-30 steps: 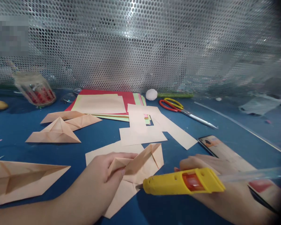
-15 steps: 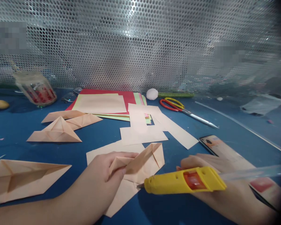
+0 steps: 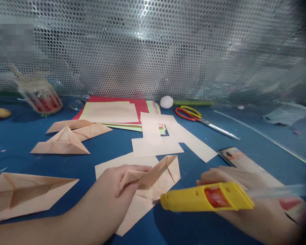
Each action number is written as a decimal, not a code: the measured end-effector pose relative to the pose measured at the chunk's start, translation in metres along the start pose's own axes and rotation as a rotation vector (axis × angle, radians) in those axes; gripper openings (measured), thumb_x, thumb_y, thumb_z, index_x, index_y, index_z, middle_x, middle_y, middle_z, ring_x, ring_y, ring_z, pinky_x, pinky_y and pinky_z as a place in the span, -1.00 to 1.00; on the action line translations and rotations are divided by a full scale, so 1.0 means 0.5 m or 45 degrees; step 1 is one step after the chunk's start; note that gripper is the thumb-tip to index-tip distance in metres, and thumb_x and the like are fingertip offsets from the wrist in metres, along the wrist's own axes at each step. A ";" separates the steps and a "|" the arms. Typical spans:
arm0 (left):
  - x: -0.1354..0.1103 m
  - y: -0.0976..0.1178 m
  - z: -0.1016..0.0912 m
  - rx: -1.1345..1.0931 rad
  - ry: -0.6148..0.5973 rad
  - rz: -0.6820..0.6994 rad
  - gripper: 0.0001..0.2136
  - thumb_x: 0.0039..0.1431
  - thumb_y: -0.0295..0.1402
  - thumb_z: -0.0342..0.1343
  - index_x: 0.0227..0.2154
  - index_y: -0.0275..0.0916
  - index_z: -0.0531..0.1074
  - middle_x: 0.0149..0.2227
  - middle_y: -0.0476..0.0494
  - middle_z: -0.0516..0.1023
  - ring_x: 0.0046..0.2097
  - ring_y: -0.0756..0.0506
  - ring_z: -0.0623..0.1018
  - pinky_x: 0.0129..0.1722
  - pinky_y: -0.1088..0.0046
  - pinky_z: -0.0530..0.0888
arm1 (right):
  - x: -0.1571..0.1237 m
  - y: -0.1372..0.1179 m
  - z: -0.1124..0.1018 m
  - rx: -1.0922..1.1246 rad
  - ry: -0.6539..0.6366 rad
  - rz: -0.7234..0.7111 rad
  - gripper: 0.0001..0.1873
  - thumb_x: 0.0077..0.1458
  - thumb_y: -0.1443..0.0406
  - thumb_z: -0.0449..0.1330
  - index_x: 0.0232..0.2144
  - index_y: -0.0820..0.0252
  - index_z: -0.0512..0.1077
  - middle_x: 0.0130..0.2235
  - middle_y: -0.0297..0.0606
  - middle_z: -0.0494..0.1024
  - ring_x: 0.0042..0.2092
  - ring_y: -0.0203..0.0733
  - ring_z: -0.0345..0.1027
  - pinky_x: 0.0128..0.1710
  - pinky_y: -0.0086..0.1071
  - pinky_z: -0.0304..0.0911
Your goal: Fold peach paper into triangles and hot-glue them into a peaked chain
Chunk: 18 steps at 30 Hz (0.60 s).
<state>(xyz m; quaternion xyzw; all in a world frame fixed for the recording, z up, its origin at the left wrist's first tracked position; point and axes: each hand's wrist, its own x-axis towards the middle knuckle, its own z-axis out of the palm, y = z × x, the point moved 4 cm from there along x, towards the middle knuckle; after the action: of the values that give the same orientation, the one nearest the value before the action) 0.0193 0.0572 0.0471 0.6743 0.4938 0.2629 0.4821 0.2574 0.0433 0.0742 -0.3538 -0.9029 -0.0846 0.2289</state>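
Pinched in my left hand [image 3: 117, 190] is a folded peach paper piece [image 3: 159, 177], low over the table in the middle. Under it, another flat peach paper sheet [image 3: 136, 214] pokes out toward me. My right hand [image 3: 232, 190] is wrapped round a yellow hot glue gun [image 3: 204, 197], with a clear glue stick [image 3: 277, 191] running out behind. The gun's metal nozzle is at the right edge of the lower paper, just below the folded piece; whether it touches I cannot tell. A folded paper boat shape [image 3: 30, 195] lies left of my left forearm.
More folded peach pieces [image 3: 66, 141] lie at left. Paper strips [image 3: 158, 146] and stacked coloured paper [image 3: 109, 112] are ahead. Scissors [image 3: 206, 122], a white ball [image 3: 166, 102] and a phone [image 3: 247, 163] are at right. A glass jar [image 3: 42, 95] stands back left, before a perforated metal screen [image 3: 132, 47].
My right hand and the glue gun have shifted slightly to the right, the nozzle sliding a little along the paper's edge. My left hand keeps its hold on the folded paper.
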 end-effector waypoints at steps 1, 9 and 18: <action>0.000 -0.002 0.000 0.014 0.011 0.005 -0.63 0.18 -0.38 0.02 -0.04 0.04 0.61 0.04 0.18 0.62 0.13 -0.06 0.55 0.17 0.48 0.41 | 0.002 0.002 -0.003 -0.008 -0.024 -0.044 -0.89 0.31 0.29 0.13 -0.30 0.02 0.27 -0.53 -0.48 0.55 -0.59 -0.34 0.43 -0.55 -0.50 0.29; 0.000 0.000 0.001 0.003 0.018 0.037 -0.62 0.13 -0.39 0.01 -0.09 0.02 0.63 0.01 0.19 0.64 0.10 -0.06 0.57 0.14 0.48 0.43 | -0.004 0.006 -0.002 0.042 0.004 -0.010 -0.87 0.35 0.23 0.12 -0.31 0.03 0.31 -0.52 -0.46 0.57 -0.59 -0.33 0.44 -0.55 -0.46 0.28; 0.005 0.002 -0.001 0.063 -0.005 -0.024 -0.62 0.16 -0.35 0.01 -0.02 0.03 0.60 0.04 0.21 0.62 0.14 -0.07 0.55 0.20 0.44 0.40 | -0.010 -0.014 0.022 0.045 0.140 0.072 -0.80 0.35 0.29 0.04 -0.38 0.06 0.31 -0.59 -0.47 0.36 -0.62 -0.31 0.20 -0.57 -0.38 0.06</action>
<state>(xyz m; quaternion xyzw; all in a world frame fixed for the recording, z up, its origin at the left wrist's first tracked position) 0.0201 0.0597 0.0477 0.6817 0.5055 0.2446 0.4689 0.2522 0.0384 0.0623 -0.3701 -0.8799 -0.0815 0.2866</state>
